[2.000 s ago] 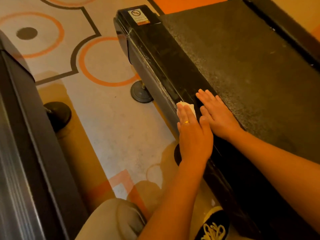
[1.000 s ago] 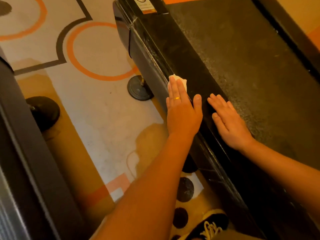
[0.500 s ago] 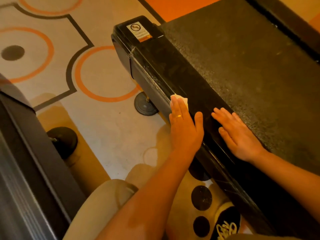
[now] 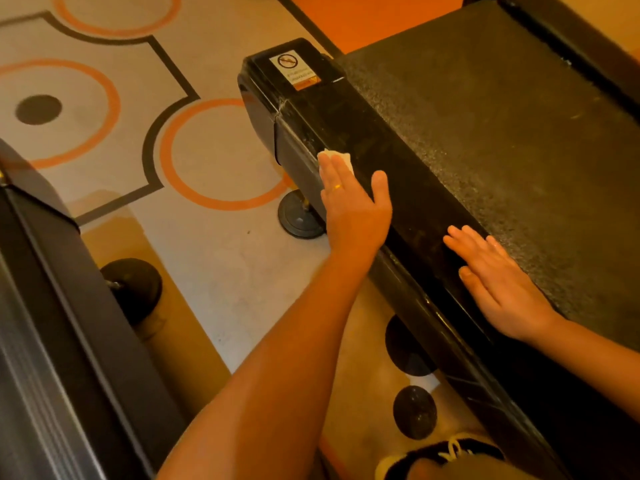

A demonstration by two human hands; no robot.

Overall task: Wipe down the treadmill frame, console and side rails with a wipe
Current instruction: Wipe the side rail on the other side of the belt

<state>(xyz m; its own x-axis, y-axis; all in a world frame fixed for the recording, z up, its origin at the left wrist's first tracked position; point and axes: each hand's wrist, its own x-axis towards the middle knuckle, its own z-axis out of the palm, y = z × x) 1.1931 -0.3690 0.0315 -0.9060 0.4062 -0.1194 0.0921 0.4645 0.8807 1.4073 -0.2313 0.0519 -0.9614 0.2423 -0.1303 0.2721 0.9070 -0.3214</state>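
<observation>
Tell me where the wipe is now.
In the head view, the wipe lies under the fingertips of the left hand on the outer edge of the side rail, short of the warning sticker at its end.

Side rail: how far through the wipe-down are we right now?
Done: hard to tell; the side rail near the right hand shows no clear sign either way. In hand: the left hand presses the wipe flat on the rail's outer edge, short of the stickered end cap. Left: that end cap, plus the console, which is out of view.
</observation>
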